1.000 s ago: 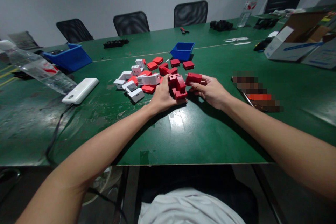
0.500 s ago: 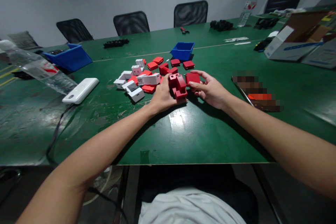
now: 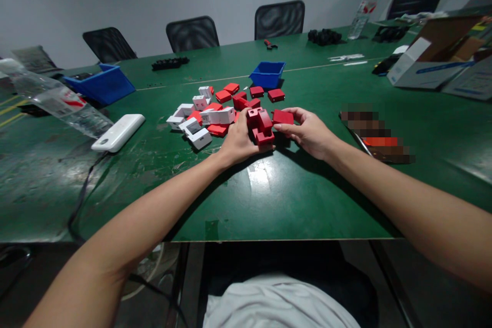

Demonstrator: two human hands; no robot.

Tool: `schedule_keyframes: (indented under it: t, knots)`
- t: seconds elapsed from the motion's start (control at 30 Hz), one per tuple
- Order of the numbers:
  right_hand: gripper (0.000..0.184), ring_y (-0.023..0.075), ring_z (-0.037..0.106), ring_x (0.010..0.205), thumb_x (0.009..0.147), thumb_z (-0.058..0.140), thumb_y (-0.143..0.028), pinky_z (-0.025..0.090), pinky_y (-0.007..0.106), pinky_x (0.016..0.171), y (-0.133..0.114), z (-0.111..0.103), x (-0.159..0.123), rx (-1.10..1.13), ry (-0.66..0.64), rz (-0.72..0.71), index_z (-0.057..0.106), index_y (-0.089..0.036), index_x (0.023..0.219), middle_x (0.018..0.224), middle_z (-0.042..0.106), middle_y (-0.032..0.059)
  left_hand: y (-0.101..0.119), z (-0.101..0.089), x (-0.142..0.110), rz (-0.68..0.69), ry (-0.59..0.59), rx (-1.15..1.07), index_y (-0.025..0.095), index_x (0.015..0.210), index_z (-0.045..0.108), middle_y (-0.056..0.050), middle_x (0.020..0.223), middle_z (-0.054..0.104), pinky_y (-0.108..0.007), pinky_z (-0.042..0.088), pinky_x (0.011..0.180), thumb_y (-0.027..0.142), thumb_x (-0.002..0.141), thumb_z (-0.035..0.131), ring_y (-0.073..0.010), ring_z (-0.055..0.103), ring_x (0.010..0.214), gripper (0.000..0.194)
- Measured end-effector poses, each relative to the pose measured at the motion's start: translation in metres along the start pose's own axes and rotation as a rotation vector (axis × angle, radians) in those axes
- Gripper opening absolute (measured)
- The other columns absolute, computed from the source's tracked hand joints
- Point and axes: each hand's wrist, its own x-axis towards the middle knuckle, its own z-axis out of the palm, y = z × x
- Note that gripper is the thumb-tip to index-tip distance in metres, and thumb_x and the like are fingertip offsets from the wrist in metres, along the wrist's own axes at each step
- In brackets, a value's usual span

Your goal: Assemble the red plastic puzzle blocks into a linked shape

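Note:
My left hand (image 3: 242, 141) is closed round a dark red notched bracket (image 3: 263, 125) that has small holes on top. Just to its right, my right hand (image 3: 307, 131) pinches a flat square red block (image 3: 283, 117) by its right side. A narrow space separates the block's left edge from the bracket. Beyond and left of my hands lie several loose red blocks (image 3: 223, 96) and white U-shaped brackets (image 3: 198, 135) in a loose pile. Two more dark red blocks (image 3: 275, 95) sit behind my hands.
A small blue bin (image 3: 268, 76) stands behind the pile. To the left are a white power bank (image 3: 118, 134), a tilted water bottle (image 3: 63, 100) and a larger blue bin (image 3: 102, 86). A phone-like flat object (image 3: 374, 136) lies right, with an open carton (image 3: 430, 56) beyond.
The red block in my right hand has tipped flatter and shifted slightly down and right. My right fingers have shifted with it. My left hand and the bracket hold nearly still.

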Motion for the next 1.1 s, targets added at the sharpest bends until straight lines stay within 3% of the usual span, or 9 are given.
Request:
schedule_keyframes:
  t: [0.3,0.47,0.53,0.7,0.93,1.1]
  knots:
    - [0.054,0.0133,0.065,0.069,0.055,0.093,-0.030,0.045,0.023,0.055,-0.0040,0.0006,-0.0010,0.048,0.018,0.032,0.065,-0.023,0.100,0.083,0.073,0.0003,0.0002,0.0001,-0.0008,-0.010,0.001,-0.004,0.019,0.136,0.037,-0.015,0.129,0.060,-0.049,0.052,0.100,0.047,0.058,0.090,-0.0332,0.064,0.115,0.098]
    - [0.041,0.0140,0.067,0.070,0.060,0.092,-0.045,0.054,0.027,0.062,-0.0025,0.0016,0.0004,0.098,-0.009,0.038,0.071,-0.020,0.086,0.091,0.076,0.0050,0.0004,-0.0001,-0.0009,-0.004,0.000,-0.008,0.018,0.137,0.036,-0.016,0.131,0.059,-0.050,0.051,0.102,0.045,0.058,0.090,-0.0335,0.063,0.117,0.099]
    - [0.039,0.0149,0.069,0.076,0.058,0.093,-0.042,0.057,0.029,0.071,-0.0022,0.0019,0.0006,0.121,-0.001,0.033,0.072,-0.020,0.083,0.092,0.076,0.0047,0.0001,0.0000,-0.0008,-0.006,0.000,-0.013,0.019,0.136,0.036,-0.016,0.131,0.059,-0.050,0.051,0.102,0.046,0.058,0.090,-0.0336,0.063,0.117,0.099]
    - [0.046,0.0150,0.070,0.088,0.050,0.094,-0.015,0.058,0.030,0.088,-0.0025,0.0002,0.0007,0.138,-0.011,0.032,0.072,-0.020,0.090,0.095,0.076,0.0020,0.0005,0.0001,-0.0007,-0.010,0.000,-0.022,0.018,0.136,0.036,-0.015,0.130,0.060,-0.048,0.051,0.101,0.045,0.058,0.090,-0.0324,0.064,0.115,0.098]
    - [0.036,0.0175,0.071,0.085,0.058,0.085,-0.008,0.059,0.036,0.086,0.0006,-0.0051,0.0019,0.049,-0.038,0.012,0.068,-0.021,0.087,0.092,0.073,0.0029,0.0036,-0.0009,-0.0008,-0.036,-0.006,-0.006,0.019,0.136,0.037,-0.015,0.128,0.061,-0.048,0.052,0.100,0.046,0.058,0.090,-0.0326,0.064,0.114,0.098]
    - [0.033,0.0172,0.071,0.082,0.061,0.087,-0.014,0.059,0.032,0.075,-0.0015,-0.0030,-0.0001,0.037,-0.040,0.022,0.068,-0.020,0.088,0.095,0.074,0.0044,0.0024,-0.0007,-0.0006,-0.023,-0.002,-0.002,0.018,0.136,0.037,-0.016,0.130,0.060,-0.048,0.051,0.102,0.046,0.058,0.090,-0.0329,0.064,0.116,0.098]
